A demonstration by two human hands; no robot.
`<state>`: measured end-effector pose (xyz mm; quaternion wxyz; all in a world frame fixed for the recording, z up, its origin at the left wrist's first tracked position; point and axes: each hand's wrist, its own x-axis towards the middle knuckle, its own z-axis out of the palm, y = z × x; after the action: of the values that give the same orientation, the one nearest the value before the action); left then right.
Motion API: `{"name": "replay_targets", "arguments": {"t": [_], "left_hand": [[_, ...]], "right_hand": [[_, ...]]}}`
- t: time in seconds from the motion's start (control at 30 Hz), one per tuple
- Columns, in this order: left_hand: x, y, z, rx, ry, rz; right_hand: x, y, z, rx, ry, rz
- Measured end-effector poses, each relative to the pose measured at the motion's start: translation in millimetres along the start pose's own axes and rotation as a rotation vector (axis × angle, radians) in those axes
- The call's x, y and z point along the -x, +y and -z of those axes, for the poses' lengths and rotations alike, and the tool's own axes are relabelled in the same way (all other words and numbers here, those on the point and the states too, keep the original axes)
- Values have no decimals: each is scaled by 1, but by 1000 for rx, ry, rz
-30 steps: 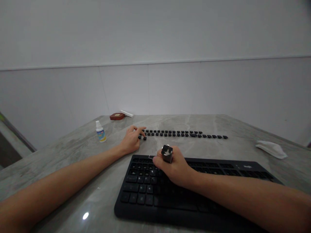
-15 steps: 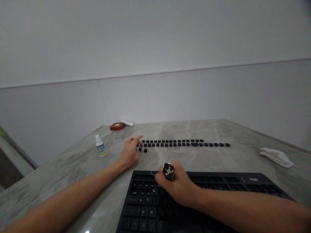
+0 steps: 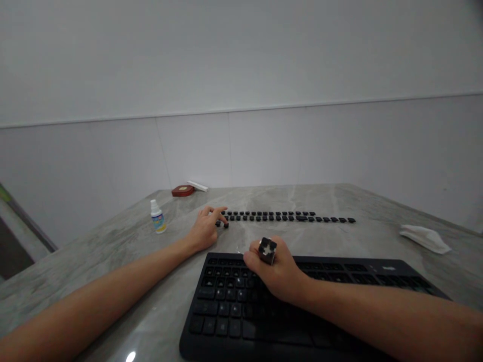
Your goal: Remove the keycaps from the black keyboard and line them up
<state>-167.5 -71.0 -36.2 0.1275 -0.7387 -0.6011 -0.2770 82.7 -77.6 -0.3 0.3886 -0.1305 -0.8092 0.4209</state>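
Note:
My left hand rests on the table with its fingers spread at the left end of the rows of loose keycaps. One fingertip reaches a keycap at the end of the short front row and seems to touch it. Closed in a fist, my right hand is above the black keyboard and grips a keycap puller, whose dark square end points up. Keycaps are off the upper rows of the keyboard, while the lower left keys have theirs on. My right forearm hides much of the keyboard.
A white spray bottle with a blue and yellow label stands left of my left hand. Farther back lie a red-brown case and a white strip. A folded white cloth or tissue lies at the right. Behind the table is a wall.
My left hand has shifted slightly right, its fingertip now over the end keycap of the front row. My right hand still holds the puller above the keyboard. The view has tilted slightly.

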Motion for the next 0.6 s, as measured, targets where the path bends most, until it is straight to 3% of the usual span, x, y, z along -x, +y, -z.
{"name": "replay_targets", "arguments": {"t": [0.33,0.6], "left_hand": [[0,-1,-2,-30,7,67],[1,0,1,-53,-22,35]], "right_hand": [[1,-1,0,-6,-37,29],[2,-2,2,-1,-42,13]]}}
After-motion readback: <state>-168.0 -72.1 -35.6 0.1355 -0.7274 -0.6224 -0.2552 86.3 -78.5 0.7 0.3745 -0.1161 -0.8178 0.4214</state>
